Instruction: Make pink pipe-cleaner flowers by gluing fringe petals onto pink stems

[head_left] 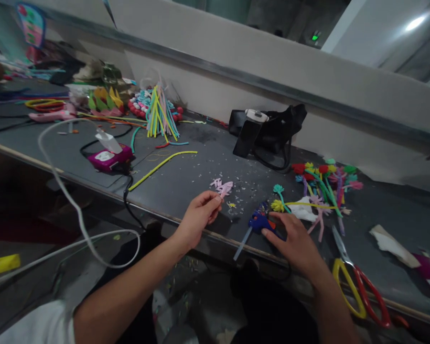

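A small pink fuzzy-stem piece [225, 189] with a feathery cluster of short ends is pinched between the thumb and forefinger of my left hand [202, 212], just above the table's front edge. My right hand [295, 239] has its thumb and forefinger on either side of a blue glue gun [258, 221] with an orange trigger. From the back of the gun a clear glue stick [242, 243] juts out over the edge. Just beyond the right hand lie a yellow-tipped stem [277, 205] and a green-tipped stem [278, 189].
Scissors [347, 267] with red and yellow handles overhang the edge at right. Fuzzy-stem flowers [322, 177] are piled behind. A black bag [279, 129] stands against the partition. At left are a yellow stem [161, 167], a purple power block [111, 157] and a looping white cable [79, 210].
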Motion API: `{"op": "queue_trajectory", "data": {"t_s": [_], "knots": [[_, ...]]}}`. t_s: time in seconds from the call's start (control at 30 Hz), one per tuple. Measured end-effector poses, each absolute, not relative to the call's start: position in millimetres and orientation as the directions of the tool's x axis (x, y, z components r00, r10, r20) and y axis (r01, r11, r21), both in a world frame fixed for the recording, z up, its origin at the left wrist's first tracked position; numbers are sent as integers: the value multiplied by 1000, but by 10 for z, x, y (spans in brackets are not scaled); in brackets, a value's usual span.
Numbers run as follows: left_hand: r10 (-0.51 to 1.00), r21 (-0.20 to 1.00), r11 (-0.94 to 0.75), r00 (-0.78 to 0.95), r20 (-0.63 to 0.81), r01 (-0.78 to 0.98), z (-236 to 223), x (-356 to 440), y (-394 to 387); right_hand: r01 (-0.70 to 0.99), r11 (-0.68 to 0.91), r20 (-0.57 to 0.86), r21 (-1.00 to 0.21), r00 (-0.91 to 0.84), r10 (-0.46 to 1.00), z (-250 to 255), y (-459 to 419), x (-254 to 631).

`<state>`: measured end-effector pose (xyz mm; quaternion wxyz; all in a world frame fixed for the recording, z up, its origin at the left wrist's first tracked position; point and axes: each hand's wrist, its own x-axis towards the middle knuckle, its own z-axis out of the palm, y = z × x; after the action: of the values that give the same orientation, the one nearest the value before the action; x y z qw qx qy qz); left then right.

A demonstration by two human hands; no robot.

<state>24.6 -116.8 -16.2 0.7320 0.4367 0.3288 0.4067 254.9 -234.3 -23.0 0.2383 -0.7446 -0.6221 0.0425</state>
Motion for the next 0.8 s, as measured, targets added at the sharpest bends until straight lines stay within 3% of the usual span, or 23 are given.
{"op": "queue_trajectory", "data": {"t_s": [0.2, 0.37, 0.67, 0.8], "knots": [[878, 895, 326, 448, -167, -304, -148, 232, -1184, 904, -27, 297, -427, 168, 940, 46, -2056, 2393], [889, 885, 330, 424, -174, -328, -165, 206, -1171, 922, 64, 267, -382, 43, 963, 83, -1580, 2279], [903, 894, 294, 405, -143, -338, -201, 181, -1147, 987, 51, 111, -155, -34, 993, -26, -1099, 1930], [902, 895, 291, 408, -139, -338, -202, 174, -1147, 992, 58, 109, -113, -46, 993, -54, -1070, 1870]]}}
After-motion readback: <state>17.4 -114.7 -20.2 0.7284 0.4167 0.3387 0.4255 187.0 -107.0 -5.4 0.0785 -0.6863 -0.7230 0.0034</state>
